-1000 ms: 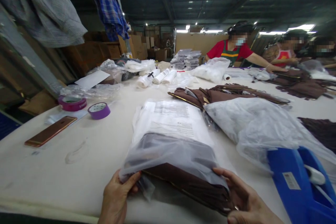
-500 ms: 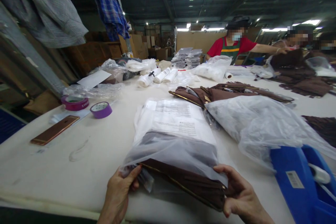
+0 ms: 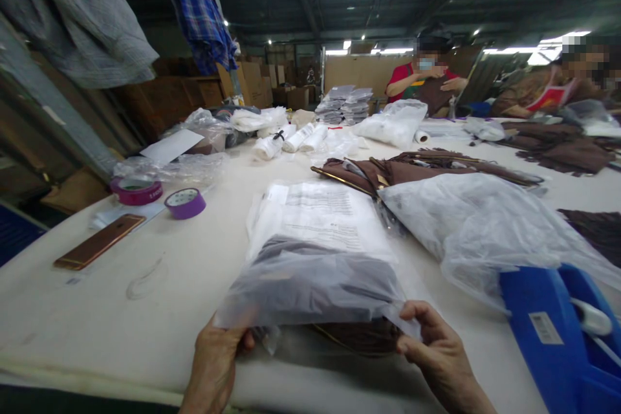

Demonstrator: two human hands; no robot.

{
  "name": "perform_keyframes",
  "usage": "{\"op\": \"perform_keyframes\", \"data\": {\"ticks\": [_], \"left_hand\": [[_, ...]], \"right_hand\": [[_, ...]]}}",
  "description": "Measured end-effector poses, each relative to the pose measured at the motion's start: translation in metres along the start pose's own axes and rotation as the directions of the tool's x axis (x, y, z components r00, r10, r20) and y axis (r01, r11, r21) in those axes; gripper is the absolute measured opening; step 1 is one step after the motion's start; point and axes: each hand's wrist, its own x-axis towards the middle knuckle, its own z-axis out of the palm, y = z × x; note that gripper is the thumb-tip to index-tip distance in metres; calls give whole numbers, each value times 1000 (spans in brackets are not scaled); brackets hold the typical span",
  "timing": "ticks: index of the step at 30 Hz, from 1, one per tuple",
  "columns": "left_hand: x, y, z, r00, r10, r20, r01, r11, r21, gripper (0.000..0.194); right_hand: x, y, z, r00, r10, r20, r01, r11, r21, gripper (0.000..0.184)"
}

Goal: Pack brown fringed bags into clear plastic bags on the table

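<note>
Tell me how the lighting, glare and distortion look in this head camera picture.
In the head view, ceiling lights blow out at right while the roof stays dark. The plastic bag held by the left hand and right hand looks hazy with soft sheen. Wide-angle stretch warps the blue tape dispenser at the edge. Far workers' faces are blurred.

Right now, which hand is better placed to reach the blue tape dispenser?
The right hand, probably. It grips the clear bag's near right corner, and the blue tape dispenser sits just beyond it on that side. The left hand holds the opposite corner and would have to cross over the bag.
</note>
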Motion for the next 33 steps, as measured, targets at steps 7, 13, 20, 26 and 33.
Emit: {"op": "perform_keyframes", "data": {"ticks": [7,13,20,26,33], "left_hand": [[-2,2,1,999,30,45,-32,998,55,39],[-5,3,7,998,38,54,-38,999,9,39],[-10,5,6,995,50,86,-40,993,-115,27],[-13,9,-3,997,-40,71,52,983,-175,27],[-12,11,22,985,-151,80,169,918,-359,30]], "right_hand": [[-14,2,4,980,-186,-76,160,953,-257,20],[-26,13,21,956,-223,-190,173,952,-252,42],[2,18,10,914,-349,-207,146,759,-635,29],[17,14,11,903,-369,-219,64,620,-782,16],[20,14,28,910,-374,-181,59,547,-835,16]]}}
